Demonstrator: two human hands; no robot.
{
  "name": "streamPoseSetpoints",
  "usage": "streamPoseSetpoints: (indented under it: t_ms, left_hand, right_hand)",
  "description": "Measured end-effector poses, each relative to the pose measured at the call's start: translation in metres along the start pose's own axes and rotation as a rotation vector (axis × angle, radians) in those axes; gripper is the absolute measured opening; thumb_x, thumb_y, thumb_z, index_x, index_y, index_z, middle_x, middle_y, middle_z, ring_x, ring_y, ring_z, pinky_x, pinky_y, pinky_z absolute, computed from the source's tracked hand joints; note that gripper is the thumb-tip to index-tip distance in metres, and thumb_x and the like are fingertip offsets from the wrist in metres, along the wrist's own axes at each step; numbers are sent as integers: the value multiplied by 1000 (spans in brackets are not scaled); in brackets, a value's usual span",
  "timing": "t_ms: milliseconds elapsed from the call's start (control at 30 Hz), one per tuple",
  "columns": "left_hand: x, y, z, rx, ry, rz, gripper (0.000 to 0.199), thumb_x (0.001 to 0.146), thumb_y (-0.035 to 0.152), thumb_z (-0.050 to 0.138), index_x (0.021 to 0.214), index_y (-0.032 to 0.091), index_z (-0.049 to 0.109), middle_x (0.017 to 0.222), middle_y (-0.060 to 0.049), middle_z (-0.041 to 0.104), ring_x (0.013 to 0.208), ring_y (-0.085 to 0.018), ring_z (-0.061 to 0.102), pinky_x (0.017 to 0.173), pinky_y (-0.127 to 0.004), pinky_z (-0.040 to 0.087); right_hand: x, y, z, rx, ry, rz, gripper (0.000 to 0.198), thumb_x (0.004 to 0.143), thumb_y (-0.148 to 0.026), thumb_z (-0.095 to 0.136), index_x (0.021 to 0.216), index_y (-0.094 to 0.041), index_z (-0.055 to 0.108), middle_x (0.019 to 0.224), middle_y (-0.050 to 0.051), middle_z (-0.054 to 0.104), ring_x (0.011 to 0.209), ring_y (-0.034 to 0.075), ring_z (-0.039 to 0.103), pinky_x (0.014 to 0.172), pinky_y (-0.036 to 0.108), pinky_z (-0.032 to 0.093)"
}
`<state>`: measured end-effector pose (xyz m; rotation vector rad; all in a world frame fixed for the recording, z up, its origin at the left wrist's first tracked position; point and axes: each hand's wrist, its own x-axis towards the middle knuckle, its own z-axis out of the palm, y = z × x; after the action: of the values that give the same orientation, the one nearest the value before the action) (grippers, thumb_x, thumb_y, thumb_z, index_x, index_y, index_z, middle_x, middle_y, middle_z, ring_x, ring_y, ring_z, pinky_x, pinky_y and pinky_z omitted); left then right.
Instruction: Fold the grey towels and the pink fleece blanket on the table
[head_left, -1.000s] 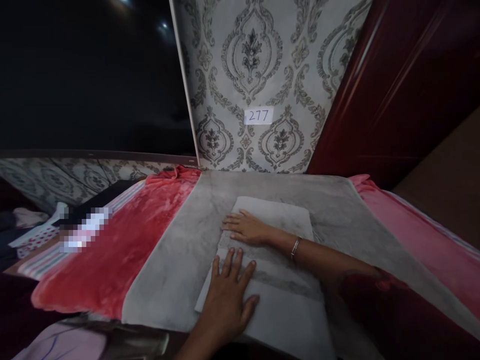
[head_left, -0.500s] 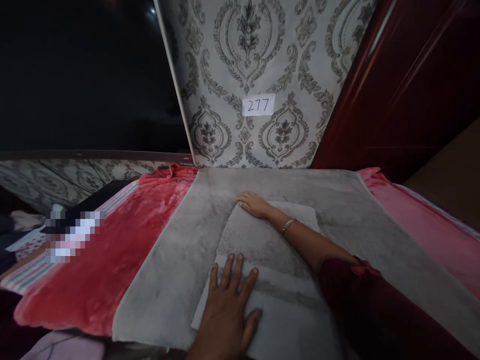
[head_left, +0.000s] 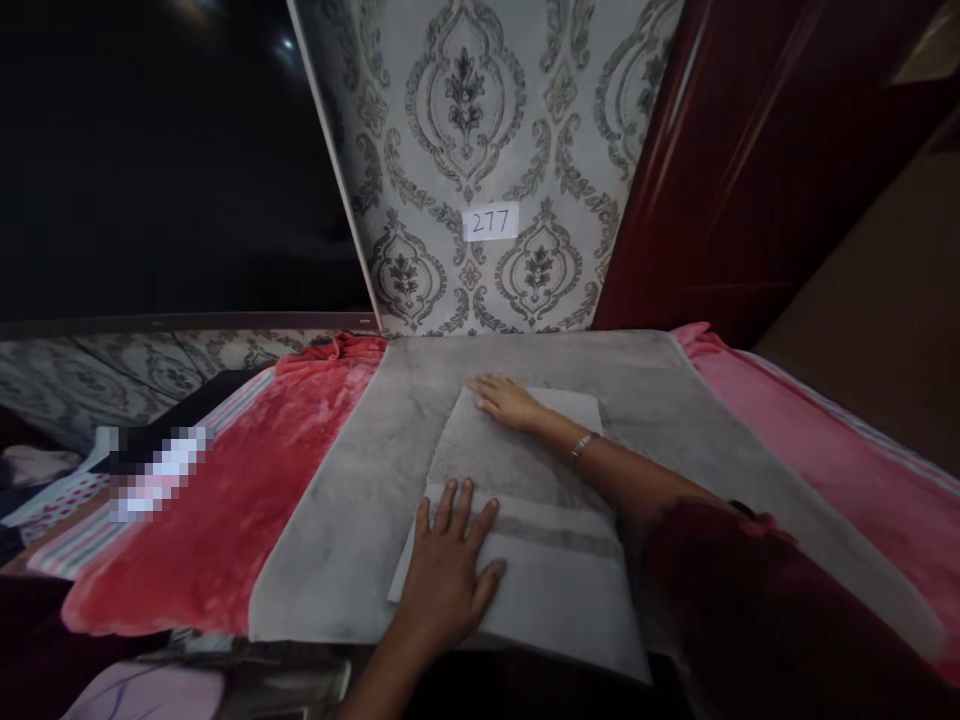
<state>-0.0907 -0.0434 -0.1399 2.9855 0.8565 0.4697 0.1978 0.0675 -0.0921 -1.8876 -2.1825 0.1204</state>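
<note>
A pale grey towel (head_left: 551, 590) with a darker band lies spread on a larger grey plush cloth (head_left: 322, 530), its near end reaching past the cloth's front edge. My left hand (head_left: 450, 570) rests flat on the towel's left side, fingers apart, just below the band's height. Farther up, my right hand (head_left: 510, 400) lies on the far left corner of the towel, palm down and fingers stretched to the left. Part of the towel's right edge is hidden under my right forearm, which wears a bracelet.
Under the grey cloth, a red and pink plush blanket (head_left: 217, 500) shows on both sides. A dark television screen (head_left: 165, 170) stands at the back left. Behind are patterned wallpaper with a paper label reading 277 (head_left: 490, 221) and a dark red glossy panel (head_left: 720, 180).
The view has shifted slightly, showing more of the front edge. My right hand's fingers now lie straighter and more spread at the far corner. My left hand stays flat on the towel.
</note>
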Motion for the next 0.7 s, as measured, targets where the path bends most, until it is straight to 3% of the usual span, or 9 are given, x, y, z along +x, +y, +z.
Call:
streamPoseSetpoints:
  t_ms: [167, 300, 367, 467, 567, 700]
  left_hand:
    - [9, 7, -7, 6, 2, 13, 58, 97, 40, 56, 152, 27, 48, 163, -16, 40, 152, -41, 31, 119, -72, 24]
    - [26, 50, -14, -126, -117, 253, 65, 94, 46, 62, 154, 29, 44, 164, -12, 38, 153, -35, 31, 124, -67, 21]
    - [33, 75, -12, -191, -191, 387, 72, 92, 46, 66, 157, 34, 38, 167, -7, 33, 155, -33, 26, 125, -66, 20]
    - [36, 97, -6, -194, -240, 420, 74, 90, 39, 69, 157, 40, 37, 170, -4, 26, 157, -37, 19, 122, -74, 16]
    - [34, 100, -2, -178, -271, 408, 76, 89, 32, 70, 157, 42, 36, 171, -3, 21, 158, -38, 16, 122, -75, 16]
    - [31, 97, -4, -181, -263, 405, 78, 88, 28, 71, 157, 41, 36, 172, -3, 18, 158, -38, 14, 123, -73, 13]
  right_hand:
    - [-99, -5, -13, 6, -65, -73, 58, 107, -49, 38, 163, -34, 30, 169, 7, 21, 157, 31, 15, 123, 60, 18]
    - [-144, 4, -18, 8, -131, -25, 58, 107, -50, 37, 163, -34, 30, 169, 5, 20, 157, 29, 12, 124, 60, 15]
    - [-149, 13, -16, -12, -138, -28, 58, 107, -52, 36, 162, -34, 31, 170, 4, 19, 158, 29, 11, 125, 60, 12]
    - [-142, 30, -12, -32, -108, -32, 59, 107, -55, 35, 163, -35, 29, 170, 2, 17, 158, 29, 8, 125, 61, 10]
    - [-126, 54, -10, -28, -77, 38, 59, 107, -56, 34, 162, -35, 31, 170, 2, 18, 158, 30, 9, 124, 61, 13]
    - [-105, 86, -9, 11, -74, 231, 59, 106, -53, 30, 162, -34, 32, 169, 4, 23, 155, 32, 20, 124, 60, 18]
